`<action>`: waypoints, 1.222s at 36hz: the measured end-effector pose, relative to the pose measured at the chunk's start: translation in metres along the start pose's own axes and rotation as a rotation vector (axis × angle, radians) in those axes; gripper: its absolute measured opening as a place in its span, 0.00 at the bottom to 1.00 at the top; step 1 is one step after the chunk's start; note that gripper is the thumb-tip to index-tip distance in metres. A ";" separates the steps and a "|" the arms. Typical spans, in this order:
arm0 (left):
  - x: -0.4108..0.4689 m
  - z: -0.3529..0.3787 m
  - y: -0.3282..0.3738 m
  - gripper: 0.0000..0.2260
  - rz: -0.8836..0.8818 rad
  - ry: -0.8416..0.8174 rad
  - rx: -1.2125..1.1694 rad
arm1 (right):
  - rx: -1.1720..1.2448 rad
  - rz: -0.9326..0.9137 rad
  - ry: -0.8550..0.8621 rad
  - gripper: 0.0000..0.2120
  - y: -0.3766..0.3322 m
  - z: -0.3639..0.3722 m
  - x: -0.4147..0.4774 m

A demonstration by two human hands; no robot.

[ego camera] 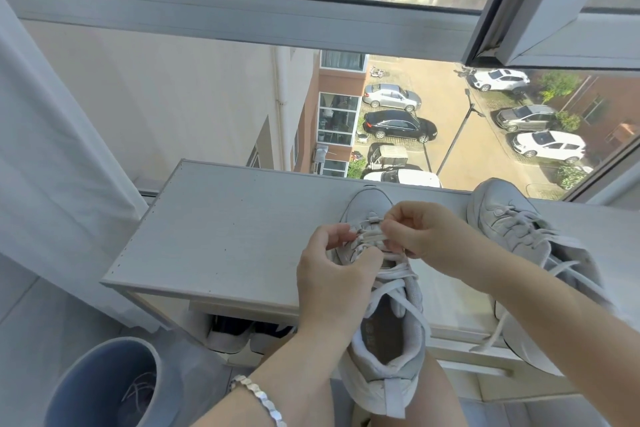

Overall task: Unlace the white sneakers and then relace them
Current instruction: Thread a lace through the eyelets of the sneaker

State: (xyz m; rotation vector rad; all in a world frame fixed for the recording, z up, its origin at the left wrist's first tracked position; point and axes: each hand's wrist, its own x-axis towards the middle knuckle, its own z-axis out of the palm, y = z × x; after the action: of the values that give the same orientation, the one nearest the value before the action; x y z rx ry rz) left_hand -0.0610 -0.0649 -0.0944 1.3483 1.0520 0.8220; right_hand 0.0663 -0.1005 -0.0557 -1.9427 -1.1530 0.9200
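At 7 o'clock a blue bin (104,388) is standing on the floor. At 6 o'clock the near sneaker (391,340) is lying with its heel toward the person and its toe resting on the white cabinet top (225,229). Just past it, the left hand (332,274) and right hand (426,236) are both pinching the lace (372,237) by the toe-end eyelets. At 3 o'clock the second sneaker (512,229) is lying on the cabinet top, laces trailing.
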 end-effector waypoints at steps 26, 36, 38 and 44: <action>0.006 -0.007 0.002 0.07 0.108 -0.181 0.174 | -0.050 0.002 0.201 0.03 -0.003 -0.024 -0.041; 0.012 -0.023 0.014 0.06 0.193 -0.228 0.420 | -0.063 0.084 0.200 0.07 0.016 0.003 -0.042; 0.011 -0.023 0.013 0.05 0.213 -0.212 0.435 | -0.029 0.087 0.207 0.06 0.017 0.005 -0.041; 0.003 -0.019 0.009 0.07 0.321 -0.248 0.505 | 0.032 0.079 0.256 0.05 0.016 0.020 -0.038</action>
State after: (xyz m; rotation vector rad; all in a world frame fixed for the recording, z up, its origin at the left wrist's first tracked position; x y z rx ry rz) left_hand -0.0766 -0.0547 -0.0840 2.0310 0.8887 0.6132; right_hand 0.0429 -0.1369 -0.0705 -2.0236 -0.9142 0.6997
